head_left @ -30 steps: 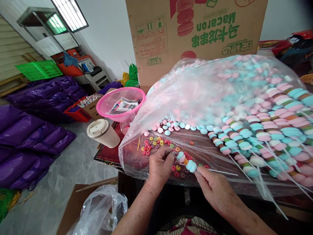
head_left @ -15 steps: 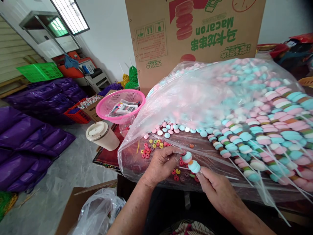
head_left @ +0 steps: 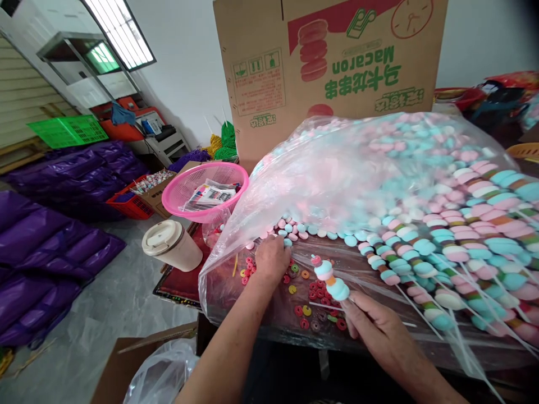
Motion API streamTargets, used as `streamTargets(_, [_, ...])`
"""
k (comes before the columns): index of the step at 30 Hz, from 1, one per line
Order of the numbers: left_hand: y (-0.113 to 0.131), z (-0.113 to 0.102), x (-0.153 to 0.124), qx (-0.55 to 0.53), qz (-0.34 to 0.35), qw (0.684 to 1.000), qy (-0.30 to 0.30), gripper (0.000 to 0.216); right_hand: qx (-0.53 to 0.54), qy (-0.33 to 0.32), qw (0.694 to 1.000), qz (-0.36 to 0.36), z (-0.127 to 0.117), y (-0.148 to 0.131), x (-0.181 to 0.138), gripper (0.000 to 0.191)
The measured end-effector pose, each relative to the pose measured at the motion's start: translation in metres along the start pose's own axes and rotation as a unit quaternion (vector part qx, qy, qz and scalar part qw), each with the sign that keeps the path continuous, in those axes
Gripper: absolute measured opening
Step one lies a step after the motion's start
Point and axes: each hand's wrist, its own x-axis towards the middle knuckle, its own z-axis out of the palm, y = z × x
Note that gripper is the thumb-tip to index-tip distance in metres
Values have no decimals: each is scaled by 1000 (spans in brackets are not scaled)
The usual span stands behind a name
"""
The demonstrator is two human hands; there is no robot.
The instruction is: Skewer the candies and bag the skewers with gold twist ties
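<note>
The skewer [head_left: 330,280] is in the right hand [head_left: 374,322], tilted up and away to the left above the near edge of the surface [head_left: 182,280]. That hand is closed, thumb and fingers pinched just below the lowest blue piece; from there up come an orange ring, a pink piece, a blue one and small reddish rings at the tip. The left hand [head_left: 273,259] reaches to the near edge of the loose candies [head_left: 349,240], palm down with fingers partly curled; a blue one shows right by its fingertips, but whether it has hold of anything cannot be told. Coloured rings [head_left: 319,292] lie between the two hands and to the left of the left one, with a white stick [head_left: 325,306] among them. A clear bag [head_left: 252,216] drapes over the candy heap behind. To the right, other skewers [head_left: 421,247] lie piled side by side. A lidded cup [head_left: 181,245] and a pink basket [head_left: 173,206] stand left of the bag, and a carton [head_left: 261,33] rises behind the heap.
</note>
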Motion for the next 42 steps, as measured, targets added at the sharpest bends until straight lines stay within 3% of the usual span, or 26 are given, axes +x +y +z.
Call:
streamTargets(4, [2, 3, 18, 19, 7, 999, -25, 19, -15, -14, 1000, 10, 2, 0, -2, 42])
streamTargets(8, [-6, -4, 10, 8, 17, 999, -26, 21, -21, -16, 1000, 17, -1, 1, -1, 41])
streamTargets(11, [-2, -11, -5, -169, 20, 985, -26, 23, -19, -20, 999, 21, 0, 1, 1, 41])
streamTargets(12, [2, -13, -12, -287, 16, 957, -32, 26, -16, -21, 999, 21, 0, 0, 2, 41])
streamTargets(13, [9, -13, -19, -418, 7, 908, -41, 31, -11, -20, 1000, 21, 1, -1, 3, 42])
streamTargets(15, [26, -13, -32, -641, -26, 763, -74, 37, 1, -22, 1000, 16, 2, -4, 4, 41])
streamTargets(17, [42, -10, -42, -770, -76, 625, -100, 34, 14, -24, 1000, 8, 3, -7, 5, 40])
streamTargets(18, [49, -9, -45, -808, -102, 572, -102, 32, 18, -25, 1000, 3, 3, -8, 5, 40])
streamTargets(19, [55, -7, -48, -831, -123, 534, -98, 31, 20, -26, 999, -3, 3, -8, 5, 39])
streamTargets(21, [63, -5, -50, -851, -142, 500, -78, 31, 18, -29, 999, -10, 5, -7, 4, 37])
streamTargets(25, [74, -5, -55, -847, -156, 505, -47, 33, 18, -24, 1000, 4, 11, -3, 1, 37])
streamTargets(30, [86, -4, -63, -859, -177, 479, -26, 35, -4, 25, 999, -24, 14, -1, 1, 36])
streamTargets(38, [90, 16, -67, -840, -234, 490, 6, 30, -51, 32, 997, -41, 15, -9, 17, 30])
streamTargets(40, [80, 14, -61, -819, -209, 534, 2, 30, -66, 10, 997, -41, 9, -12, 26, 30])
streamTargets(42, [60, 6, -49, -756, -145, 638, 8, 34, -89, -4, 995, -39, -1, -14, 38, 29])
